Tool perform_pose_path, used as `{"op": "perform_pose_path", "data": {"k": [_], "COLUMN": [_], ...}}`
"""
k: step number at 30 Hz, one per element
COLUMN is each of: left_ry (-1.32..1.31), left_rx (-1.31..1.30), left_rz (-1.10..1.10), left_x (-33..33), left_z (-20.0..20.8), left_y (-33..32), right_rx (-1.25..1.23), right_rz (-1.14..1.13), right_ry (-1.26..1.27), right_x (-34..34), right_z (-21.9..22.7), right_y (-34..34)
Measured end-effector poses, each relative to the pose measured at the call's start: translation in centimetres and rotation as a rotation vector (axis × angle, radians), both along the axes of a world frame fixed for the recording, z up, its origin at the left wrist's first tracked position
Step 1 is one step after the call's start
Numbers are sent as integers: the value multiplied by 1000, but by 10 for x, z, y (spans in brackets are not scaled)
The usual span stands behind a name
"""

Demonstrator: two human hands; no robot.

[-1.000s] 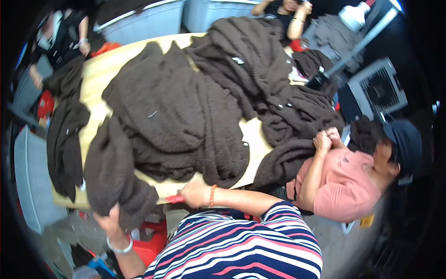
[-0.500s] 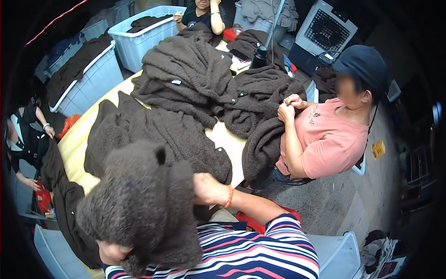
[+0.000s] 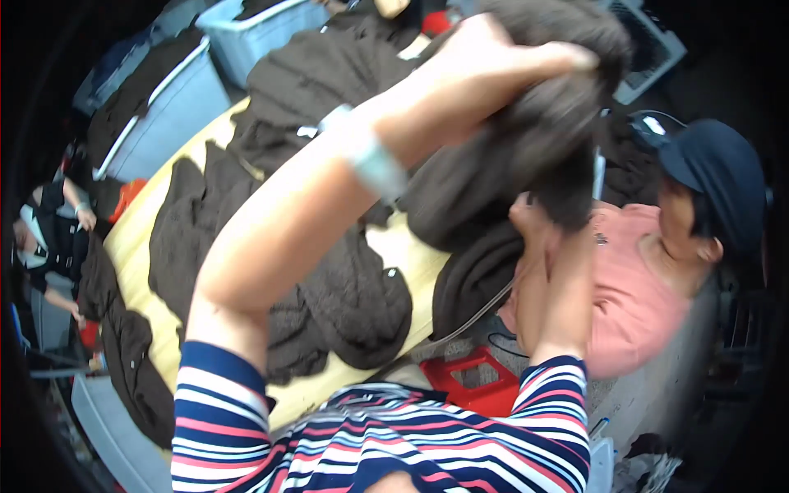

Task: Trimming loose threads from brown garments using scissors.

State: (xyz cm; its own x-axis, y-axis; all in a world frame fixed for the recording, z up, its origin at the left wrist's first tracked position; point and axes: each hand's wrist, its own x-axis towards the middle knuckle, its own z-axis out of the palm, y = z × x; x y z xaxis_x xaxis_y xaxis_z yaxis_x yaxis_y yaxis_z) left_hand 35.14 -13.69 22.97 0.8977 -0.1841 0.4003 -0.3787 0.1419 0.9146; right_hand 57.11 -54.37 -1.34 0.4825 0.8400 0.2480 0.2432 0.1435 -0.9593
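Observation:
My left arm reaches up and across to the right, and my left hand (image 3: 501, 62) grips a dark brown fluffy fleece garment (image 3: 559, 123). The garment hangs bunched above the table's right side, blurred by motion. My right forearm (image 3: 569, 296) runs up to its lower end. The right hand's fingers are hidden behind the cloth. Below lies another brown fleece garment (image 3: 353, 304) with a small white tag or button near its edge. A larger heap of the same brown fleece (image 3: 320, 74) covers the far part of the yellow table (image 3: 136, 255).
A person in a pink shirt (image 3: 633, 304) and dark cap sits close at the right. At the far left stands another person (image 3: 57, 238). Grey-white bins (image 3: 177, 115) with dark cloth line the back left. A red stool (image 3: 472, 382) stands beside me.
The garment has swung from low at the left to high at the right. My left arm has risen across the view, and my right arm has moved to the right.

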Motion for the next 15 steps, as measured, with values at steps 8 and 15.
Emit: {"op": "perform_pose_path", "data": {"k": [8, 15], "left_ry": [227, 370], "left_rx": [274, 1673], "left_rz": [245, 51], "left_x": [-1, -194], "left_z": [-184, -306], "left_y": [23, 62], "right_rx": [-614, -726], "right_rz": [-1040, -893], "right_ry": [395, 157], "right_x": [-60, -148], "right_z": [13, 16], "right_y": [157, 206]}}
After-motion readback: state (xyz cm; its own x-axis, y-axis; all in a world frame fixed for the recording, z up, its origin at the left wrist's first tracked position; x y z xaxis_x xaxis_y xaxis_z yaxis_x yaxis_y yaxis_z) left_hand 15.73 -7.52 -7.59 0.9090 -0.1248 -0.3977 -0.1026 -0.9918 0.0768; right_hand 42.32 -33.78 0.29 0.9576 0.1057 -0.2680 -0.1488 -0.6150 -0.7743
